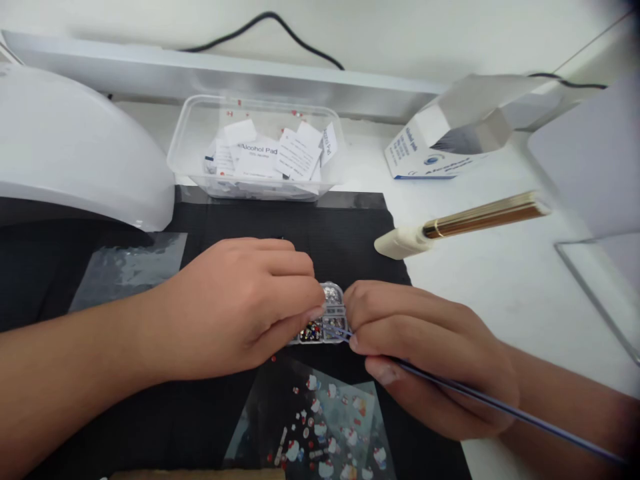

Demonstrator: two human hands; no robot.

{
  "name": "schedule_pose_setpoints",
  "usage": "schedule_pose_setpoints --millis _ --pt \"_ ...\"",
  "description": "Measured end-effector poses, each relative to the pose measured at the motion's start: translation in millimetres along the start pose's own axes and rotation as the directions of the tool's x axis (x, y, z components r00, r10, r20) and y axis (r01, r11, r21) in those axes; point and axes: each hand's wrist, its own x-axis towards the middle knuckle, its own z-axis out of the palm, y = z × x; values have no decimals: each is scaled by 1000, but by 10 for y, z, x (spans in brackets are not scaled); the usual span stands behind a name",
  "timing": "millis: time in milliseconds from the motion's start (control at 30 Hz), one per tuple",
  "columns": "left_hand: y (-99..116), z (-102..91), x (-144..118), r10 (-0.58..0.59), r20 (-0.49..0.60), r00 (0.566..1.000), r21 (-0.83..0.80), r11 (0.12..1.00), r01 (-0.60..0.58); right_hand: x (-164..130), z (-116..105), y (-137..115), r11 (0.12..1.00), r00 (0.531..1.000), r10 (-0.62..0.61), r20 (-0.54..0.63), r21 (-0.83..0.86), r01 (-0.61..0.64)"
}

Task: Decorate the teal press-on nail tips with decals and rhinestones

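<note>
Mat (345,227): blk, ribbed; gap betw case (336,311) & clr tub (270,191)
Case: clr plastic, rounded corners
R hand (425,357): pinches slim blue tool (505,408)
L hand (250,303): at case; can't tell grip

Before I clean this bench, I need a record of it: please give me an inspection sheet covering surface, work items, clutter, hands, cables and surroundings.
Surface: black mat over a white tabletop.
Work items: clear compartment case holding small, partly multicoloured pieces; slim bluish tweezers.
Clutter: printed sticker sheet, clear tub of alcohol-pad packets, open alcohol-pad box, cream bottle with gold cap.
Hands: left hand at the case, its grip partly hidden; right hand holds the tweezers, tips over the case.
Cables: black cable at the back, another stretch at back right.
Surroundings: white curved device at left, pale wall behind.
</note>
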Motion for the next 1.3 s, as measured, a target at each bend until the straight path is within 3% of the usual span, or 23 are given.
schedule_pose_setpoints --millis 1300 --pt "6 -3 -3 -3 2 1000 -15 1000 3 10 10 28 1000 1000 -19 -11 15 19"
